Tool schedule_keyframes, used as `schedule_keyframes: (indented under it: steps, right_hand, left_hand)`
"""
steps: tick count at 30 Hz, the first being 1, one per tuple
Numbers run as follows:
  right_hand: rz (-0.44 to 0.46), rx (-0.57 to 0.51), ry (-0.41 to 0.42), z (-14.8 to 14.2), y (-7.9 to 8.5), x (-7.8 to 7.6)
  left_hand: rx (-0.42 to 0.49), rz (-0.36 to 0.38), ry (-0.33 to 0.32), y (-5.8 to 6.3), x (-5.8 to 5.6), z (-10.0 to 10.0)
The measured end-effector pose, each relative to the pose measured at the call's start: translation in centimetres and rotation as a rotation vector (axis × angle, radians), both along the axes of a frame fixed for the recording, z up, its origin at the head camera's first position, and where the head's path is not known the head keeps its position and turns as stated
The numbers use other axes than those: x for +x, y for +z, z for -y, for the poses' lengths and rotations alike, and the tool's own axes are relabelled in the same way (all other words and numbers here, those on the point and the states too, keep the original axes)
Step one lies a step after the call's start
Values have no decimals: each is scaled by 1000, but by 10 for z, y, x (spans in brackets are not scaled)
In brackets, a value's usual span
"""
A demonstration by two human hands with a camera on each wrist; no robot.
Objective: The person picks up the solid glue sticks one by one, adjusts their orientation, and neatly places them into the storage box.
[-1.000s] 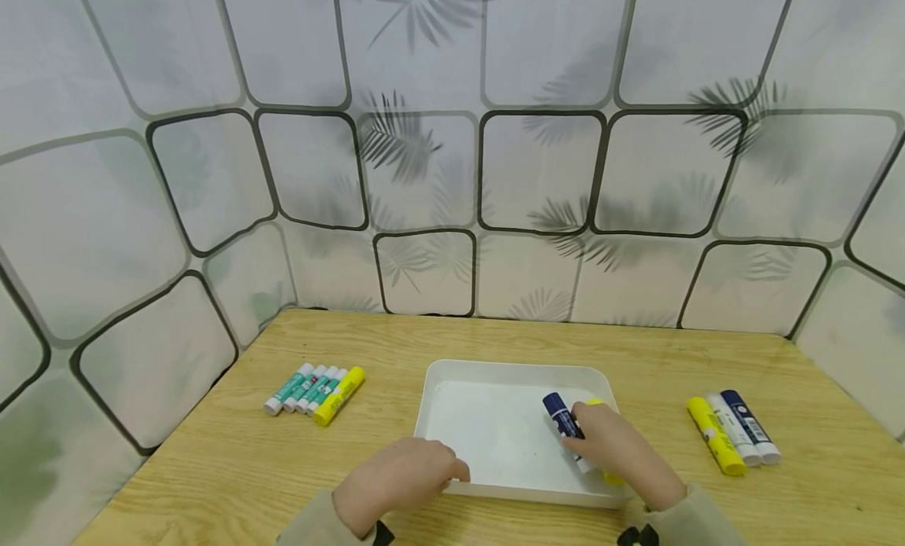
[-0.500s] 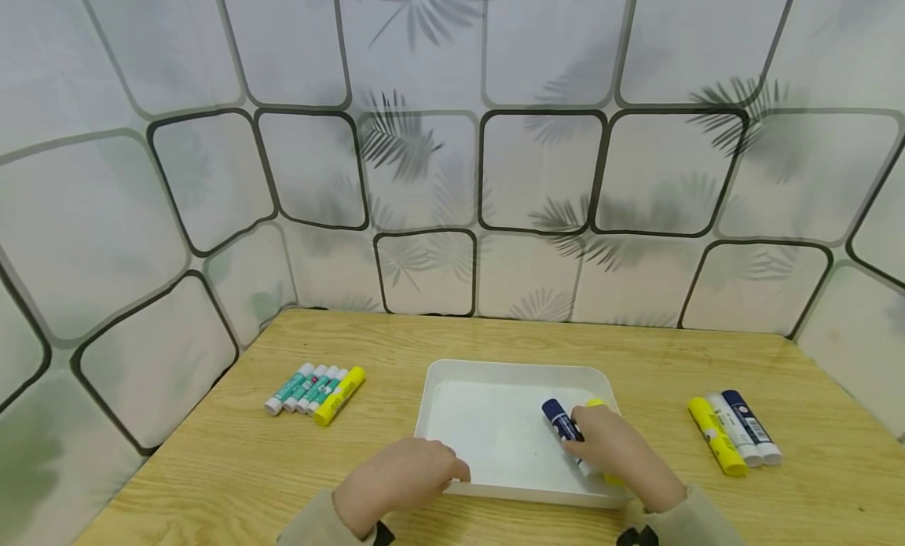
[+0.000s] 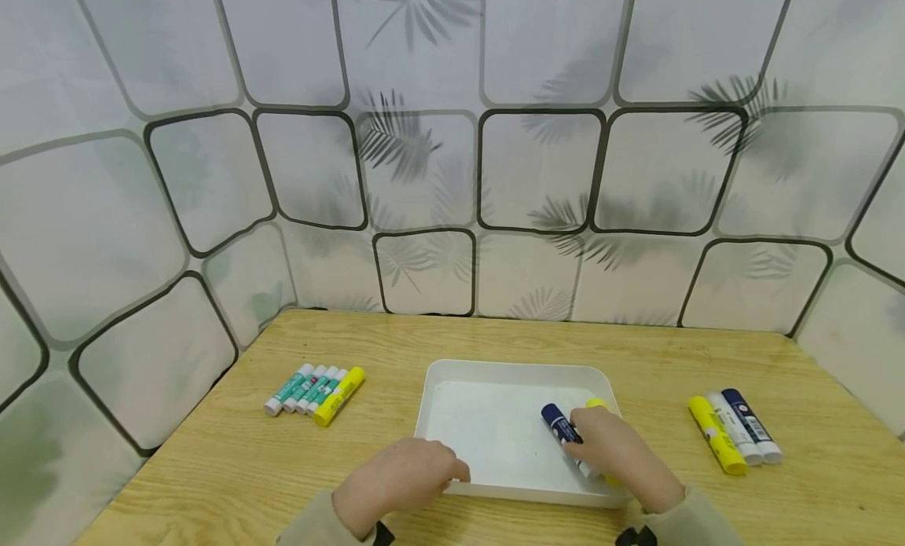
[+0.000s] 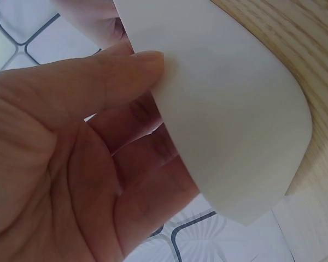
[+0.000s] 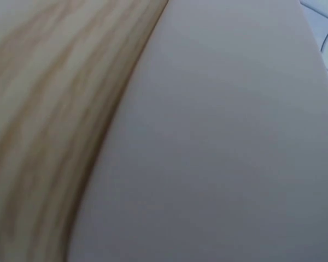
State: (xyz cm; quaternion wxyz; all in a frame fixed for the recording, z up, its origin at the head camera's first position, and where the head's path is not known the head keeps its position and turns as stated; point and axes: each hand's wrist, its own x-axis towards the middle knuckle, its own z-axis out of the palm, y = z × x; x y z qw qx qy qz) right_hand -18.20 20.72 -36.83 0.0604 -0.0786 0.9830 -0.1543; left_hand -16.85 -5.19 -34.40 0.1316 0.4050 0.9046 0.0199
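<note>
In the head view, a shallow white tray (image 3: 488,420) stands on the wooden table. My left hand (image 3: 406,474) grips its near left rim; the left wrist view shows the thumb (image 4: 136,71) outside the wall and the fingers curled over to the inner side. My right hand (image 3: 611,448) reaches over the near right part of the tray. Between its thumb and fingers is a glue stick with a navy cap (image 3: 558,422), low in the tray and slanting. Beside it, a yellow glue stick (image 3: 597,403) is mostly hidden under the hand. The right wrist view holds only the tray's outer wall (image 5: 208,142).
On the table's left lie several green-and-white glue sticks (image 3: 300,390) in a row, with a yellow one (image 3: 339,397) alongside. At right sit a yellow (image 3: 716,436), a white (image 3: 735,430) and a navy glue stick (image 3: 751,426). A patterned curtain (image 3: 537,169) backs the table.
The navy-capped glue stick has shifted slightly toward the near side of the tray, its cap end lower in the head view. Left hand and tray stay put.
</note>
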Motion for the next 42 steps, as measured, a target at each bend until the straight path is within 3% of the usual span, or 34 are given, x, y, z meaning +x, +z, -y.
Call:
schedule_keyframes:
  steps: [30, 42]
  right_hand:
    - [17, 97, -75, 1, 5, -6]
    - [15, 88, -101, 0, 7, -5]
  left_hand:
    - [19, -20, -14, 0, -1, 1]
    - [26, -31, -25, 0, -2, 1]
